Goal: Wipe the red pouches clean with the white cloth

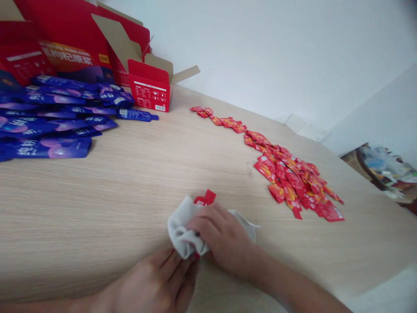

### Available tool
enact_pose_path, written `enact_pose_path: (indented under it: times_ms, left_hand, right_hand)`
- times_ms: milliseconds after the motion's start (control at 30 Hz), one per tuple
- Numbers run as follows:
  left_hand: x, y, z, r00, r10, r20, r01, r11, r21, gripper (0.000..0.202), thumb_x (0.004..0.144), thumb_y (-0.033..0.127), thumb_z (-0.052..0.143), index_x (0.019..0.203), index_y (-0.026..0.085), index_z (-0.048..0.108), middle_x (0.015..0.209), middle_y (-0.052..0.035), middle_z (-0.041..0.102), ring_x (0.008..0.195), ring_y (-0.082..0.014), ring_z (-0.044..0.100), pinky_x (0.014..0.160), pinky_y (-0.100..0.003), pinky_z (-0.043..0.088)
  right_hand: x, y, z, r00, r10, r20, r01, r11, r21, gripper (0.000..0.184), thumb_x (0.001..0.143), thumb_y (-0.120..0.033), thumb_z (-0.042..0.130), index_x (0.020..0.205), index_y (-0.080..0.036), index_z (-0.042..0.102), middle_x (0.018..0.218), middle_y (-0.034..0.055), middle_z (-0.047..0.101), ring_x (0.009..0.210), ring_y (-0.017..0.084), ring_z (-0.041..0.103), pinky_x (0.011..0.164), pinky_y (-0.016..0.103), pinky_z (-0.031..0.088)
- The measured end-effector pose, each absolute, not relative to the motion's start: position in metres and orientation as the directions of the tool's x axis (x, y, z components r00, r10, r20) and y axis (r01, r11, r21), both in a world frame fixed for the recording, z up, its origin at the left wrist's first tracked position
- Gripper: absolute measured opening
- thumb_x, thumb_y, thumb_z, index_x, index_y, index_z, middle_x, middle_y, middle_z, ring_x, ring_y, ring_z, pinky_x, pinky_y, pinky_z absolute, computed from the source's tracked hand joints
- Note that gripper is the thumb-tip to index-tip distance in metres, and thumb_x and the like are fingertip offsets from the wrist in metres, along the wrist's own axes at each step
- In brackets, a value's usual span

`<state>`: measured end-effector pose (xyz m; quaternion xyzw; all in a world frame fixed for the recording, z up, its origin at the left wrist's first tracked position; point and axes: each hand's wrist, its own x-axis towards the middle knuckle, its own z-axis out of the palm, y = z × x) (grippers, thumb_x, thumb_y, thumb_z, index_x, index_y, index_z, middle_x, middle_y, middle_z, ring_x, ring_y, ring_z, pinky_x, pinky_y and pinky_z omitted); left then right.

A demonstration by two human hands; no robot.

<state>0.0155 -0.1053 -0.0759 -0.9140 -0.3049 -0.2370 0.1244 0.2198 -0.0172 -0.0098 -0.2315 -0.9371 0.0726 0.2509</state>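
Note:
A red sachet (pixel 206 198) lies on the table in front of me, mostly covered by a white cloth (pixel 182 221). My right hand (pixel 224 234) presses down on the cloth with fingers curled into it, over the sachet. At the near end of the sachet is my left hand (pixel 159 278), its fingers pinched together where a small red bit shows. The cloth hides most of the sachet's body and part of the left fingertips.
Blue pouches (pixel 58 121) are stacked at the left. Behind them stand red cartons (pixel 81 43), and a small red box (pixel 150 89) with raised flaps. Many red-orange sachets (pixel 293 174) form a pile at the right, trailing toward the back. A bin (pixel 384 167) with plastic waste stands beyond the table's right edge.

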Motion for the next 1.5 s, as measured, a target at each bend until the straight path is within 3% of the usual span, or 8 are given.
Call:
enact_pose_path:
  times_ms: [100,333,533,633,900,1200,1400,1500]
  left_hand:
    - [0.016,-0.104,-0.071,0.712,0.501,0.491,0.617,-0.781,-0.097,0.033,0.099,0.027,0.049,0.117,0.015,0.074,0.109,-0.0096,0.080,0.096,-0.0246,0.076,0.089,-0.033,0.056]
    - [0.016,-0.104,-0.076,0.689,0.445,0.572,0.594,-0.799,-0.095,0.033,0.103,0.028,0.046,0.115,0.014,0.073,0.116,-0.0113,0.079,0.108,-0.0257,0.073,0.094,-0.034,0.054]
    - [-0.004,-0.063,-0.037,0.694,0.441,0.570,0.458,-0.880,0.123,0.033,0.110,0.043,0.050,0.124,0.017,0.066,0.110,-0.0044,0.078,0.101,-0.0206,0.072,0.095,-0.035,0.053]
    - [-0.007,-0.035,-0.017,0.682,0.540,0.493,0.498,-0.837,0.229,0.021,0.110,0.030,0.049,0.115,0.020,0.067,0.097,-0.0018,0.075,0.086,-0.0190,0.069,0.082,-0.034,0.055]
    - [0.028,-0.012,-0.008,0.554,0.812,0.183,0.769,-0.583,0.262,0.044,0.102,0.054,0.058,0.125,0.017,0.066,0.116,-0.0133,0.066,0.105,-0.0336,0.065,0.094,-0.053,0.056]
    - [0.058,0.029,-0.003,0.545,0.838,-0.012,0.765,-0.491,0.416,0.038,0.090,0.042,0.072,0.118,0.018,0.068,0.108,-0.0082,0.069,0.093,-0.0252,0.070,0.081,-0.037,0.056]
    - [0.051,0.039,0.015,0.626,0.768,0.135,0.567,-0.567,0.598,0.024,0.100,0.037,0.065,0.085,0.020,0.070,0.083,0.0013,0.066,0.077,-0.0150,0.066,0.071,-0.025,0.051]
    - [0.036,0.024,0.030,0.618,0.727,0.298,0.458,-0.641,0.615,0.023,0.106,0.037,0.058,0.098,0.022,0.074,0.094,-0.0017,0.063,0.086,-0.0156,0.065,0.073,-0.026,0.051]
  right_hand:
    - [0.212,-0.017,-0.019,-0.836,0.473,0.279,0.412,0.875,-0.253,0.015,0.103,-0.018,0.058,0.116,-0.023,0.063,0.106,0.0044,0.069,0.100,0.022,0.061,0.090,0.035,0.054]
    - [0.239,0.040,-0.024,-0.659,0.707,0.258,0.709,0.698,-0.101,0.018,0.099,-0.018,0.061,0.117,-0.017,0.062,0.115,0.0109,0.066,0.107,0.029,0.058,0.095,0.044,0.052]
    - [0.281,0.074,-0.023,-0.405,0.801,0.441,0.875,0.479,-0.065,0.019,0.108,-0.024,0.048,0.118,-0.014,0.061,0.112,0.0132,0.065,0.105,0.029,0.059,0.095,0.042,0.049]
    - [0.292,0.083,-0.026,-0.333,0.825,0.457,0.905,0.415,-0.090,0.024,0.110,-0.029,0.044,0.117,-0.013,0.060,0.111,0.0140,0.065,0.106,0.029,0.060,0.096,0.041,0.049]
    - [0.297,0.093,-0.039,-0.318,0.888,0.333,0.924,0.369,-0.103,0.018,0.108,-0.026,0.049,0.117,-0.017,0.060,0.114,0.0115,0.067,0.108,0.025,0.063,0.094,0.035,0.049]
    - [0.300,0.092,-0.038,-0.309,0.888,0.341,0.931,0.355,-0.081,0.016,0.106,-0.025,0.051,0.115,-0.019,0.063,0.109,0.0115,0.070,0.102,0.027,0.066,0.088,0.038,0.054]
    - [0.301,0.091,-0.036,-0.305,0.891,0.336,0.935,0.347,-0.070,0.015,0.105,-0.022,0.053,0.116,-0.020,0.062,0.110,0.0110,0.070,0.103,0.026,0.066,0.089,0.038,0.054]
    - [0.302,0.090,-0.035,-0.303,0.895,0.326,0.936,0.345,-0.077,0.014,0.104,-0.022,0.054,0.116,-0.020,0.062,0.110,0.0109,0.070,0.103,0.026,0.066,0.090,0.038,0.054]
